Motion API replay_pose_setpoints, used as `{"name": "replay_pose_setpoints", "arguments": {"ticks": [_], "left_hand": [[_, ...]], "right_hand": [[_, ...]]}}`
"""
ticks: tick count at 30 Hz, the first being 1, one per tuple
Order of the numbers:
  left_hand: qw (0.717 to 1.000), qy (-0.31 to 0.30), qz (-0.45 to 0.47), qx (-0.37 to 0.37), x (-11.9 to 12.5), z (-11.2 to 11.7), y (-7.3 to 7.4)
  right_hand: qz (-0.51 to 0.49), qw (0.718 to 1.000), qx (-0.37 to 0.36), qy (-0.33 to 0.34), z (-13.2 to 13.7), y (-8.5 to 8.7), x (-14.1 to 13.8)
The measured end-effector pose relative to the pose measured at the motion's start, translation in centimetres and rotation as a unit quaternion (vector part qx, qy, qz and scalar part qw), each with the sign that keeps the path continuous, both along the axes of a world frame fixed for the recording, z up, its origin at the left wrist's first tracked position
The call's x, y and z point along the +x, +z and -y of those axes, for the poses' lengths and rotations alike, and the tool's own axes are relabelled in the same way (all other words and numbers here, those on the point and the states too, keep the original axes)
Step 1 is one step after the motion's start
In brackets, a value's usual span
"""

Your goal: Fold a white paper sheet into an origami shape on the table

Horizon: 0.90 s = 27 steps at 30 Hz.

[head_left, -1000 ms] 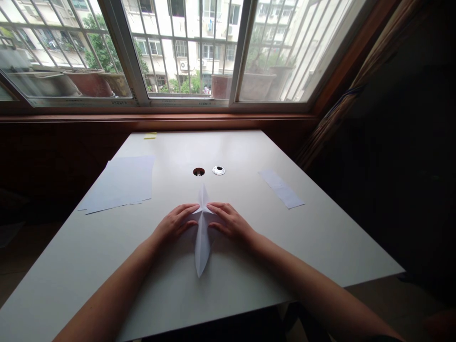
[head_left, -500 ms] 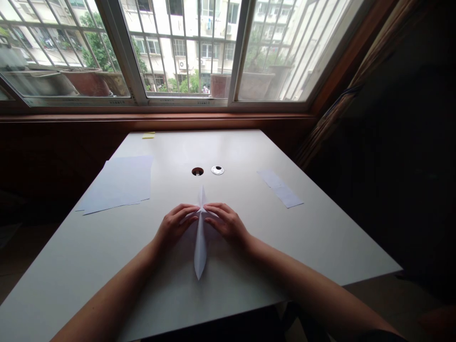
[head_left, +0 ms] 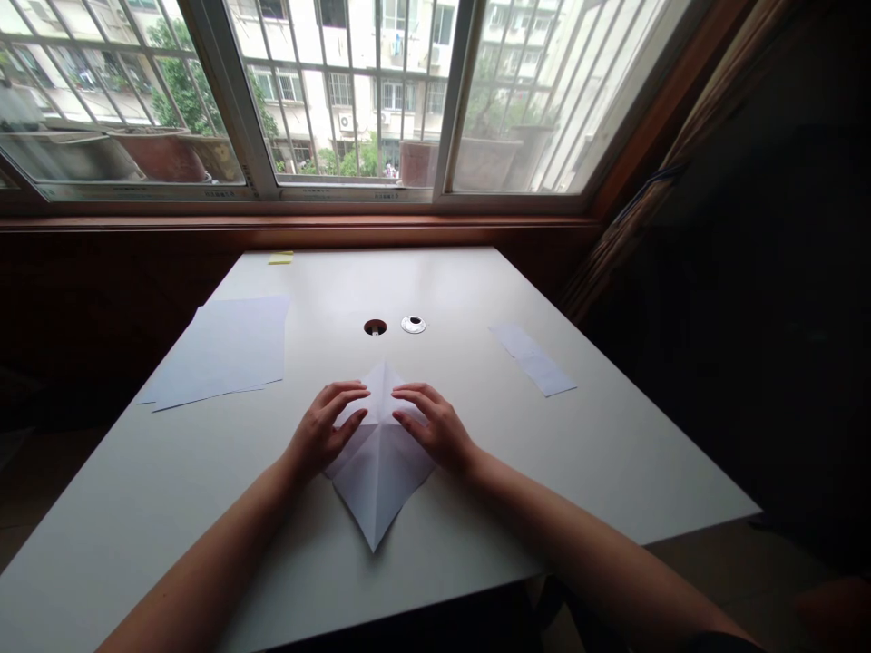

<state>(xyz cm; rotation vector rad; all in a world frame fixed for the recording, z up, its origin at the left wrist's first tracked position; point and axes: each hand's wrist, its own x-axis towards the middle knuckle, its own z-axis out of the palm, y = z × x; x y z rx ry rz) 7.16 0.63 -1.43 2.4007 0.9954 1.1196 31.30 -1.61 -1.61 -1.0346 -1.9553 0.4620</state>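
Observation:
A white folded paper [head_left: 376,476] lies on the white table [head_left: 476,508] in front of me, spread into a wide kite shape with its point toward me. My left hand [head_left: 322,429] rests on the paper's left flap, fingers curled and spread. My right hand [head_left: 432,426] rests on the right flap in the same way. Both hands press the flaps outward and down; the fingertips nearly meet above the centre crease.
A stack of white sheets [head_left: 221,349] lies at the left. A narrow paper strip [head_left: 533,359] lies at the right. A cable hole [head_left: 375,327] and its round cap [head_left: 413,324] sit behind the paper. A yellow note [head_left: 280,258] is near the window wall.
The paper was a narrow upright fold pinched between both hands. Now its two flaps are spread apart and laid flat, and both hands have moved slightly outward.

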Motion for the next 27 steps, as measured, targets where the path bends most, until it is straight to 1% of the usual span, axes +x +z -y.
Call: {"name": "replay_pose_setpoints", "arguments": {"ticks": [2, 5, 7, 10, 13, 16, 18, 22, 27], "left_hand": [[0.999, -0.003, -0.045, 0.003, -0.9, -0.2, 0.1], [0.992, -0.038, -0.120, -0.019, -1.9, -0.7, -0.1], [0.985, -0.060, -0.158, -0.032, -2.2, -0.9, -0.4], [0.980, -0.076, -0.180, -0.045, -2.1, -1.1, -0.6], [0.980, -0.087, -0.168, -0.055, -1.7, -1.0, -0.7], [0.982, -0.103, -0.146, -0.057, -1.3, -0.8, -0.7], [0.984, -0.111, -0.129, -0.060, -1.0, -0.6, -0.7], [0.987, -0.103, -0.095, -0.078, -0.7, -0.5, -0.6], [0.990, -0.110, -0.058, -0.070, -0.4, -0.3, -0.2]], "right_hand": [[0.014, 1.000, 0.012, -0.002, 0.0, 0.4, 0.6], [0.051, 0.998, 0.018, 0.009, 0.0, 0.7, 2.3], [0.099, 0.994, 0.001, 0.038, 0.0, 0.7, 3.7], [0.189, 0.976, -0.038, 0.100, 0.4, 0.0, 5.5], [0.246, 0.962, -0.024, 0.115, 1.0, -1.0, 6.1], [0.258, 0.959, 0.001, 0.118, 1.4, -1.4, 5.6], [0.254, 0.960, 0.009, 0.118, 1.4, -1.4, 5.0], [0.228, 0.968, 0.012, 0.101, 1.1, -1.1, 4.0], [0.180, 0.979, 0.004, 0.097, 0.6, -1.1, 2.8]]}}
